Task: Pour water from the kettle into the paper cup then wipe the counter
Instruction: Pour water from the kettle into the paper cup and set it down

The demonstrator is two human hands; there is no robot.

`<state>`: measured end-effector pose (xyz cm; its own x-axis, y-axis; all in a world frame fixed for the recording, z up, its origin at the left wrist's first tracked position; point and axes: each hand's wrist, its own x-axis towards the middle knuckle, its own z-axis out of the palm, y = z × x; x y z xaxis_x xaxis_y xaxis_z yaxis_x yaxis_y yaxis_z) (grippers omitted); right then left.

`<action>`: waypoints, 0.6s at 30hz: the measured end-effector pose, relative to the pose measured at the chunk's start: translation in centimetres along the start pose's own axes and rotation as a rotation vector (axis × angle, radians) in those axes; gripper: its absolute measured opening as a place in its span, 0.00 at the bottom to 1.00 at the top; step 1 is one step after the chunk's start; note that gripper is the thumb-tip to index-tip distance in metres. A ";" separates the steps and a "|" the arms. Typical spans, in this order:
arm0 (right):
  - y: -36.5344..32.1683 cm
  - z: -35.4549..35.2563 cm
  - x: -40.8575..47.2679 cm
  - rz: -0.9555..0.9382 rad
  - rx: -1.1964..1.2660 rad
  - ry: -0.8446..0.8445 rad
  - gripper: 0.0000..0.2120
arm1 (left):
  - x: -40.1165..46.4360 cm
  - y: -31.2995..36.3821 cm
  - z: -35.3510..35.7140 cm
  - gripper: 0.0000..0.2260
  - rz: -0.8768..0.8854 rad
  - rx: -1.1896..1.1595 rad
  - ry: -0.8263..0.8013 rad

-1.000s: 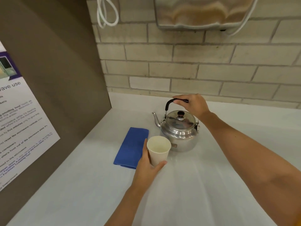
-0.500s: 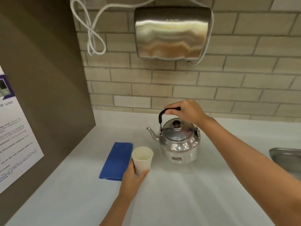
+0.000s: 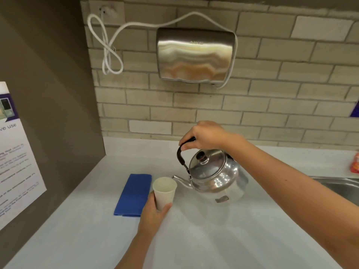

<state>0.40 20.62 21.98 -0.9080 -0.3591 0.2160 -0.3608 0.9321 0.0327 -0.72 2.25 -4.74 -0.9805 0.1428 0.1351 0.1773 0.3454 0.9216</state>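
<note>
A shiny steel kettle (image 3: 215, 175) with a black handle hangs tilted above the white counter (image 3: 204, 239), its spout right at the rim of a white paper cup (image 3: 164, 192). My right hand (image 3: 206, 135) grips the kettle's handle from above. My left hand (image 3: 153, 212) wraps around the lower part of the cup, which stands upright on the counter. I see no water stream. A folded blue cloth (image 3: 134, 194) lies flat just left of the cup.
A brown side panel with a paper notice (image 3: 15, 156) walls off the left. A steel hand dryer (image 3: 195, 55) and looped white cord hang on the brick wall. A steel sink (image 3: 342, 187) and an orange packet (image 3: 355, 165) are at the right edge.
My right hand has lifted the kettle off the counter and tipped its spout to the cup's rim. The left hand keeps holding the cup. My head has tilted upward.
</note>
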 end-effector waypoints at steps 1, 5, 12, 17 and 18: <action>-0.3 0.0 0.1 -0.013 -0.026 -0.008 0.11 | 0.0 0.0 0.0 0.31 -0.005 -0.002 0.000; -1.1 -0.1 0.4 -0.032 -0.085 -0.033 0.11 | 0.0 -0.2 0.0 0.30 -0.005 -0.009 -0.006; -1.7 -0.4 0.8 -0.066 -0.133 -0.088 0.11 | 0.0 -0.3 0.0 0.31 0.009 -0.029 -0.008; -2.1 -0.9 1.1 -0.076 -0.143 -0.088 0.11 | 0.0 -0.4 0.0 0.31 0.012 -0.015 0.005; -2.2 -1.0 1.1 -0.079 -0.145 -0.088 0.10 | 0.0 -0.4 0.0 0.31 0.013 -0.012 0.006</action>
<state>0.42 18.24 23.08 -0.8954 -0.4285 0.1207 -0.4032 0.8955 0.1884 -0.83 2.07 -5.13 -0.9786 0.1417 0.1494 0.1892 0.3324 0.9240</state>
